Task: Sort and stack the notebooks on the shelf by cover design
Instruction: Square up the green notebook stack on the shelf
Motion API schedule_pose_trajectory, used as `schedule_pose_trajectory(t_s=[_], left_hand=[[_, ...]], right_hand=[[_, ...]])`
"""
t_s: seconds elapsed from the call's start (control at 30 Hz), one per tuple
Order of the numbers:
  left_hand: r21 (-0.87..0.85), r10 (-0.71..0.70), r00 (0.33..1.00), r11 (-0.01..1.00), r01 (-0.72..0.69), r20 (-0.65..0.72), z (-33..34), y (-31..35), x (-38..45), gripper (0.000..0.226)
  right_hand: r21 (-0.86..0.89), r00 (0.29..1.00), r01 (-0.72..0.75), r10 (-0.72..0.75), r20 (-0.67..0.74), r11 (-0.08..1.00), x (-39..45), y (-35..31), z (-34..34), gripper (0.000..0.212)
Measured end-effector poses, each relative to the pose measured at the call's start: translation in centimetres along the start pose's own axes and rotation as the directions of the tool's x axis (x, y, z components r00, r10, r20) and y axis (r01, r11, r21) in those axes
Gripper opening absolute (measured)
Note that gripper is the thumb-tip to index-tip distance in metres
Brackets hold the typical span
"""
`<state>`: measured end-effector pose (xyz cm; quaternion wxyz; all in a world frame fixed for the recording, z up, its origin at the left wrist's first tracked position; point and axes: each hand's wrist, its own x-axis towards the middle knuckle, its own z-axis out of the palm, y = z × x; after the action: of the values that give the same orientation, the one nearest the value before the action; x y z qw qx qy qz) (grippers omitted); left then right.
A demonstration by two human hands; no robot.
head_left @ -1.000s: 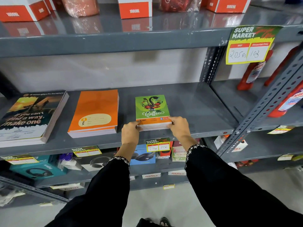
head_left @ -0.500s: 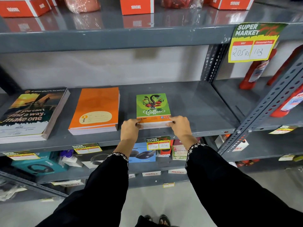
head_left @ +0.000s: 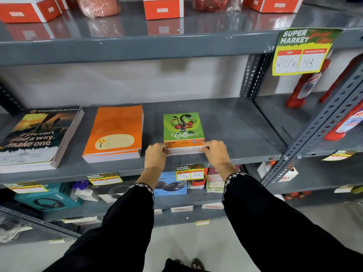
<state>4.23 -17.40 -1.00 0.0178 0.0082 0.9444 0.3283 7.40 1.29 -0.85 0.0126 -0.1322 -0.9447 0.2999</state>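
Observation:
Three notebook stacks lie flat on the grey middle shelf. At the left is a dark stack reading "If you can't find a way, make one". In the middle lies an orange stack. To its right is a small stack with a green "Coffee" cover. My left hand grips that green stack's near left corner. My right hand grips its near right corner. Both thumbs rest on the top cover's lower edge.
The shelf above carries red-and-white "1000ML" boxes. Red bottles stand on the neighbouring shelf at the right, behind a perforated upright. Below are headphone boxes and price tags. Bare shelf lies right of the green stack.
Both hands stay on the green stack's near corners. The stack has shifted slightly back on the shelf, and the camera has tilted a little.

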Motion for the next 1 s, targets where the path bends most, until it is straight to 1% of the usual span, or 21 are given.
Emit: schedule_pose_trajectory(t_s=[0.37,0.53,0.83,1.0], left_hand=[[0.049,0.018,1.000,0.999,-0.019,0.015,0.30,-0.38,-0.17,0.033],[0.085,0.027,1.000,0.996,-0.028,0.013,0.40,-0.48,-0.01,0.033],[0.072,0.042,0.999,0.997,-0.041,-0.009,0.52,-0.41,0.00,0.032],[0.074,0.056,0.998,0.996,-0.055,-0.023,0.40,-0.43,-0.24,0.033]], right_hand=[[0.046,0.999,-0.033,0.033,-0.005,0.998,-0.09,-0.01,-0.03,0.038],[0.079,1.000,-0.017,0.018,-0.016,0.997,0.01,0.08,-0.05,0.035],[0.081,1.000,-0.004,0.006,-0.025,0.997,0.22,0.31,0.12,0.032],[0.033,0.999,0.027,-0.026,-0.039,0.999,-0.03,0.36,0.23,0.034]])
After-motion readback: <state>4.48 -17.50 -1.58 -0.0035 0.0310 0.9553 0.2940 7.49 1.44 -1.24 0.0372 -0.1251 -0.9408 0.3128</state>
